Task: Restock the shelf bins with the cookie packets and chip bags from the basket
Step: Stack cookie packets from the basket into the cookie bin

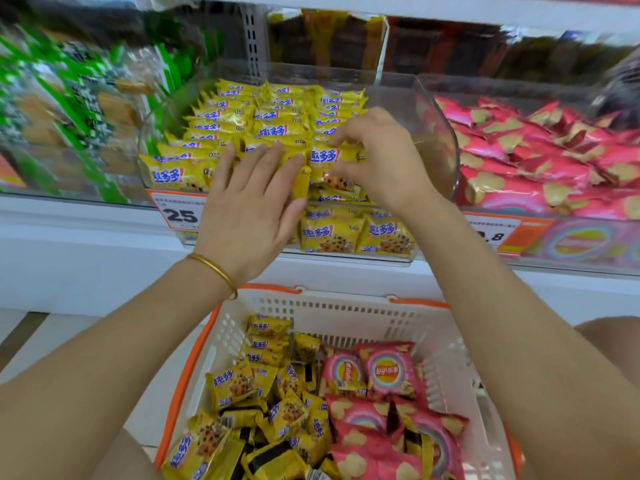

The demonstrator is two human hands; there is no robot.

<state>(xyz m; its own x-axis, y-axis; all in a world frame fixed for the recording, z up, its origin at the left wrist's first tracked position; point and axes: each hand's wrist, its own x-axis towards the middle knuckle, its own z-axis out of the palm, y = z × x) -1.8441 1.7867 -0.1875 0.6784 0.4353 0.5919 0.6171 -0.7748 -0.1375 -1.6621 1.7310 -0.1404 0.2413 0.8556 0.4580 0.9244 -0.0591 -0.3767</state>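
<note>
One cookie packet (333, 163), yellow, stands on edge at the front of the middle bin (437, 133), in the right-hand row of the packets already filed there. The right hand (379, 162) pinches it, fingers curled over its top edge and thumb beneath. This is probably a grip for steering it upright into the row. The left hand (250, 202) lies flat on the neighbouring front packets, fingers straight and slightly spread, apparently to hold those rows back and keep a slot open.

The bin's clear wall curves up just beside the right hand. Bare floor shows between the rows and that wall, so open room remains on the right side. The front lip is low, which leaves a free approach from above and in front.

To the right, a second bin holds pink chip bags (519, 150). Below the forearms, the basket (346, 301) carries more stock: loose yellow cookie packets (239, 382) to its left and pink chip bags (389, 375) to its right. By this showing, the restocking is far from finished.
</note>
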